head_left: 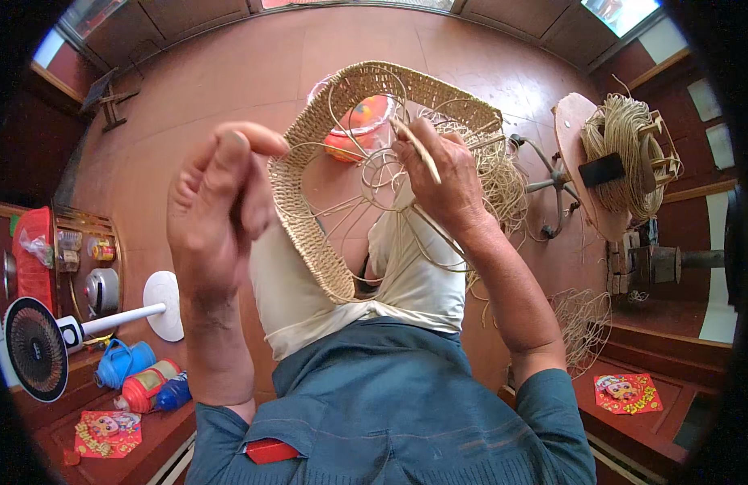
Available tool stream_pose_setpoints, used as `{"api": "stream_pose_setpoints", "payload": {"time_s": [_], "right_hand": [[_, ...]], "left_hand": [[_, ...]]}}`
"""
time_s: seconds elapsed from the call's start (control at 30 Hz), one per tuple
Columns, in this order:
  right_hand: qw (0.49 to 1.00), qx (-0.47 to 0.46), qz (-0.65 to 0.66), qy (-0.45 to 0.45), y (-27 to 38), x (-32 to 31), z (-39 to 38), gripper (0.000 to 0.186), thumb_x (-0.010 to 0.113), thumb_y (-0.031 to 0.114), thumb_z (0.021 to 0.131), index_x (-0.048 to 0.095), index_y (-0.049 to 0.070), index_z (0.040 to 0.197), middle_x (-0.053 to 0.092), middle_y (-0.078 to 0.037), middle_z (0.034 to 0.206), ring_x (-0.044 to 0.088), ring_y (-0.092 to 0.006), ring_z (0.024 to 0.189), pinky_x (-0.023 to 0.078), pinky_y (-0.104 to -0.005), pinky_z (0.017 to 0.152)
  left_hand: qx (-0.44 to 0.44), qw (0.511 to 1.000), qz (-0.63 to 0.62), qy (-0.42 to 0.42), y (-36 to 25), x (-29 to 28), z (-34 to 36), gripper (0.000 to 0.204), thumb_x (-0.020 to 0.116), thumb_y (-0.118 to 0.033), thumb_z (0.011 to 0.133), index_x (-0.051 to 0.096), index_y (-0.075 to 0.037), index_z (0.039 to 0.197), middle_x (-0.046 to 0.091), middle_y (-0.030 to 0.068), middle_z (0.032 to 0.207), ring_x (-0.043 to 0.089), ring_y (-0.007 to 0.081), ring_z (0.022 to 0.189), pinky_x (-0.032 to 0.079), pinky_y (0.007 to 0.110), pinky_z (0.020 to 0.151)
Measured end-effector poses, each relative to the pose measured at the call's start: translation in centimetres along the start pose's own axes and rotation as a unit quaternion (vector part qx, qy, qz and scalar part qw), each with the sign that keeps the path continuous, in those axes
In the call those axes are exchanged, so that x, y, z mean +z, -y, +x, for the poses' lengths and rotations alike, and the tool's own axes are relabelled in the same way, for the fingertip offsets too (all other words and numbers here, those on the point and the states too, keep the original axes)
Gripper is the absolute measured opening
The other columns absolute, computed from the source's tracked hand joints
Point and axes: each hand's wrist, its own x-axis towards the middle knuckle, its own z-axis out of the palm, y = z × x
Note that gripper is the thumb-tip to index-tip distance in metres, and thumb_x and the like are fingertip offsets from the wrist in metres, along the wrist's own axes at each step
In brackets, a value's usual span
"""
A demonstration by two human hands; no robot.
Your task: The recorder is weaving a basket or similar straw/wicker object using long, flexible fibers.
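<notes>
A woven straw-coloured basket frame [309, 242] rests over my lap, its middle open and crossed by thin cord or wire loops. My left hand [220, 202] is raised at the frame's left edge. Its thumb and index finger are pressed together, and motion smears the other fingers; what they pinch, if anything, does not show. Over the frame's right side, my right hand [445, 174] grips a slim, pale, flat stick [421, 149] that slants across the fingers. Loose twisted cord [499, 182] hangs in a tangle beyond this hand.
Behind the frame, a red tub [350, 145] stands on the floor. At right are a thick coil of cord [625, 162] on a board and a wheeled metal base [556, 174]. A white fan [38, 347] and thermos flasks [147, 384] are at left.
</notes>
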Motion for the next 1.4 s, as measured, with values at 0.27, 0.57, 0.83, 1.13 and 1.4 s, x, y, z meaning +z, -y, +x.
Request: {"api": "stream_pose_setpoints", "payload": {"time_s": [0.27,0.57,0.83,1.13,1.4], "right_hand": [[1.0,0.007,0.009,-0.015,0.4,0.3,-0.3,0.015,0.074,0.02,0.104,0.07,0.011,0.115,0.078,-0.011,0.084,0.077,-0.0316,0.082,0.054,-0.0431,0.089],[0.98,-0.066,0.069,-0.175,0.7,3.0,2.0,0.016,0.076,0.02,0.102,0.075,0.011,0.113,0.079,-0.014,0.088,0.077,-0.0348,0.082,0.056,-0.0477,0.086],[0.954,-0.06,0.145,-0.256,1.1,7.3,3.1,0.01,0.075,0.02,0.101,0.073,0.01,0.102,0.074,-0.013,0.08,0.075,-0.035,0.079,0.05,-0.0478,0.079],[0.982,0.028,0.121,-0.14,-0.4,9.6,-4.8,0.009,0.076,0.015,0.1,0.077,0.01,0.107,0.079,-0.01,0.089,0.075,-0.0304,0.079,0.052,-0.0438,0.081],[0.987,0.045,0.114,-0.109,-1.5,8.7,-4.1,0.009,0.072,0.017,0.102,0.073,0.012,0.109,0.078,-0.013,0.088,0.074,-0.034,0.079,0.051,-0.0456,0.084]], "left_hand": [[0.102,0.857,0.505,0.013,10.9,0.6,-1.9,0.03,0.057,-0.033,0.116,0.074,-0.008,0.115,0.072,0.0083,0.087,0.07,0.0258,0.082,0.053,0.042,0.072],[0.076,0.776,0.627,-0.003,10.0,-2.4,1.1,0.033,0.069,-0.039,0.109,0.069,-0.012,0.09,0.066,0.0158,0.072,0.065,0.0403,0.067,0.047,0.053,0.06],[0.21,0.661,0.72,0.03,9.8,-5.6,3.7,0.035,0.074,-0.038,0.106,0.064,-0.012,0.084,0.063,0.0118,0.07,0.06,0.0363,0.063,0.046,0.048,0.063],[0.082,0.758,0.645,0.06,16.9,-6.0,-2.7,0.032,0.07,-0.033,0.107,0.064,-0.012,0.083,0.063,0.0127,0.072,0.062,0.037,0.067,0.045,0.049,0.069],[0.076,0.817,0.572,-0.006,14.9,-2.3,-1.7,0.022,0.067,-0.026,0.11,0.07,-0.004,0.112,0.07,0.0143,0.101,0.07,0.0318,0.093,0.054,0.045,0.089]]}}
